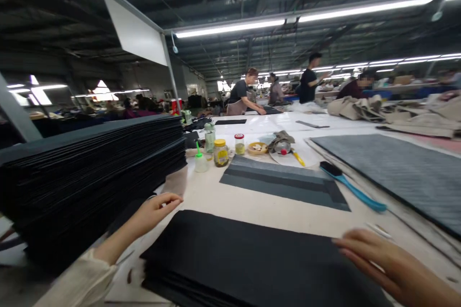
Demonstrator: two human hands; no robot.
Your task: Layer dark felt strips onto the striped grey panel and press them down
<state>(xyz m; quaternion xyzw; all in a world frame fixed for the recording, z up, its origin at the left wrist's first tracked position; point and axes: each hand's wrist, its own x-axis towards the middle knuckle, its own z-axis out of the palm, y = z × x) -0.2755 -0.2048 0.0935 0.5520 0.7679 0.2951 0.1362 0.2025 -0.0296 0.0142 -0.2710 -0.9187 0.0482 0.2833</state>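
A stack of black rectangular sheets point(252, 259) lies directly before me on the white tabletop, its layers showing at the left front corner. My left hand point(156, 213) hovers near the stack's far left corner, fingers stretched out, holding nothing visible. At the stack's right edge is my right hand point(383, 261), slightly blurred, with fingers extended and apart from the thumb. Its fingertips overlap the top sheet in view; whether they touch it I cannot tell. Past the stack lies a flat dark grey panel point(284, 180). Beside that panel rests a blue-handled brush point(355, 187) with dark bristles.
A tall pile of dark sheets point(90, 168) rises at left. Behind the panel stand a green-tipped squeeze bottle point(200, 160), a yellow-lidded jar point(221, 153), a red-lidded jar point(239, 145) and a yellow bowl point(257, 147). A large grey panel point(392, 168) lies right. Several people work beyond.
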